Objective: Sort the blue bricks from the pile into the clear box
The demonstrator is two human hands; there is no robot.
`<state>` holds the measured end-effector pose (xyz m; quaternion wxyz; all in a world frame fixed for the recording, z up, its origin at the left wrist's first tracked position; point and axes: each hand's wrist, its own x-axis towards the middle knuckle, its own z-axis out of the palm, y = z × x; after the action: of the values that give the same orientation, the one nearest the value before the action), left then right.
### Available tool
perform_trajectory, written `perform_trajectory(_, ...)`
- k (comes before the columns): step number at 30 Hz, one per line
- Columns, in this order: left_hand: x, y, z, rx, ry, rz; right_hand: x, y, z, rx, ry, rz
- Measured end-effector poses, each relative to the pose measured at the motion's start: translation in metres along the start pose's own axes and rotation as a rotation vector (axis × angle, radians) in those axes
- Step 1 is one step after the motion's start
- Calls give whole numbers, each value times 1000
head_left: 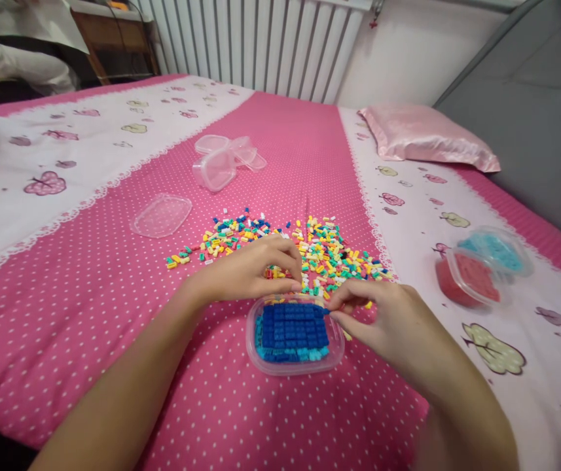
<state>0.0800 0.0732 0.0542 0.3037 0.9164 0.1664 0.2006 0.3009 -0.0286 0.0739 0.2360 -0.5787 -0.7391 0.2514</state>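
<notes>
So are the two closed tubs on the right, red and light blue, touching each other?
Touching: the head view shows the red tub overlapping the light blue tub, no gap between them.

A single head-worn view looks forward and down along a pink dotted bedspread (pixel 88 294), close above the person's forearms. It faces the white radiator (pixel 260 46) and wall at the far end, with a grey headboard (pixel 530 118), probably, filling the right edge. Corners darken slightly.

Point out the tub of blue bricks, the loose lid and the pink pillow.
Tub of blue bricks (pixel 294 332), head view, on the bricks.
Loose lid (pixel 161 215), head view, its middle.
Pink pillow (pixel 425 136), head view, its top.
</notes>
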Motion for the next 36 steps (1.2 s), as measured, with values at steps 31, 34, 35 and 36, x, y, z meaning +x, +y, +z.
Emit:
perform_trajectory(31, -16, -21, -18, 196, 378, -199, 3, -33, 50, -283, 17, -150)
perform_trajectory(34, -19, -25, -22, 229, 437, -248, 3, -30, 52, -286, 8, -148)
perform_trajectory(35, -19, -25, -23, 237, 444, -254, 3, -29, 52, -281, -2, -148)
perform_trajectory(36, -20, -26, -23, 241, 450, -254, 2, -28, 52, -275, -9, -149)
